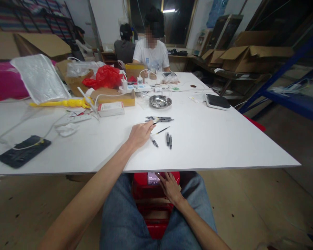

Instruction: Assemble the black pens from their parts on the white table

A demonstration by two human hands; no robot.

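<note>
1. White table [211, 139], in a cluttered room; its left end is cut off.
2. Red stool [138, 185] below, partly hidden by the table.
3. Right hand [170, 187]: unclenched, fingers spread at a lit phone [152, 178] on the stool; screen text unreadable.
4. Left hand [141, 134]: pinching a thin dark pen part [155, 123], partly hidden, just beside the grey pens [163, 119] on the table.
5. White box [111, 109]: red print, too small to read.
6. Metal bowl [160, 106]: contents unclear.

A small workshop, by the cardboard boxes [253, 59], cluttered white worktable [211, 139] (shared) and racks.
</note>
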